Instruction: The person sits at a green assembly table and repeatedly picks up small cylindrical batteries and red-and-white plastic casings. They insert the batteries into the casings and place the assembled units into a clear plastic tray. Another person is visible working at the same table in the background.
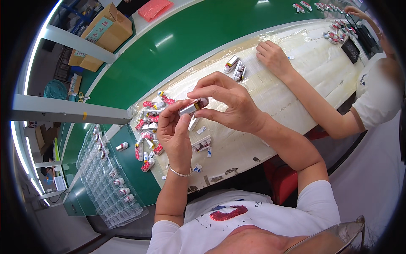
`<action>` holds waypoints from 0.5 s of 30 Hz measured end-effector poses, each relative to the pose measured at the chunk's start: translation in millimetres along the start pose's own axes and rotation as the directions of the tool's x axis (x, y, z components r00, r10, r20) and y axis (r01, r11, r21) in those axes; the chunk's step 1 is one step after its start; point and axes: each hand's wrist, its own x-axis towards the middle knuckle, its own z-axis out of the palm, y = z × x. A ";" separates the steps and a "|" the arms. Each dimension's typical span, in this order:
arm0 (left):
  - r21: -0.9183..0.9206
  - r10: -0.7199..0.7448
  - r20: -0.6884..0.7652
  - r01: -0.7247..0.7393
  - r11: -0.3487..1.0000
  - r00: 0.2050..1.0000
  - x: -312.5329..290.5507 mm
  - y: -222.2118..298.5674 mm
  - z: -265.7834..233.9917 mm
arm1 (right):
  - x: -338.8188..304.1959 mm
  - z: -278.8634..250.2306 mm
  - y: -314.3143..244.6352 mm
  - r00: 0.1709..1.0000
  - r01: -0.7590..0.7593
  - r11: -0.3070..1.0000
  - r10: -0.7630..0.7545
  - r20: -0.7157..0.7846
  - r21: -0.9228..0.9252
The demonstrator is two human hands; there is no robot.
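Between my two hands, raised over the table, is a small silver, rounded oblong piece (193, 107) with a yellow and dark red label on it. My left hand (175, 129) pinches its left end between thumb and fingers. At the other end, the thumb and fingers of my right hand (230, 101) close on it. A heap of similar red, white and silver pieces (148, 127) lies to the left of my left hand. Below my hands, a short row of white rounded parts (201, 144) rests on the table beside small blue-and-white slips (209, 152).
A clear tray of many pockets (101, 182), partly filled, stands at the left. One loose piece (122, 146) lies beside it. A co-worker's hand (275, 59) rests near a few pieces (235, 67). A grey post (72, 109) and cardboard boxes (108, 31) are at left.
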 end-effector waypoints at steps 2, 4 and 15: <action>0.034 0.021 0.004 -0.021 0.999 1.000 -0.2 1.0 -1.2 | 1.3 -1.5 -0.1 0.999 -0.031 0.997 0.031 -0.006 0.073; 0.059 0.042 0.007 -0.042 0.997 0.999 0.2 0.3 -1.5 | -0.5 -1.6 0.4 0.995 -0.096 0.986 0.093 0.028 0.137; -0.072 -0.014 0.007 0.014 0.997 1.000 -1.2 2.5 1.2 | -1.2 -0.3 1.5 0.988 -0.154 0.952 0.141 0.067 0.264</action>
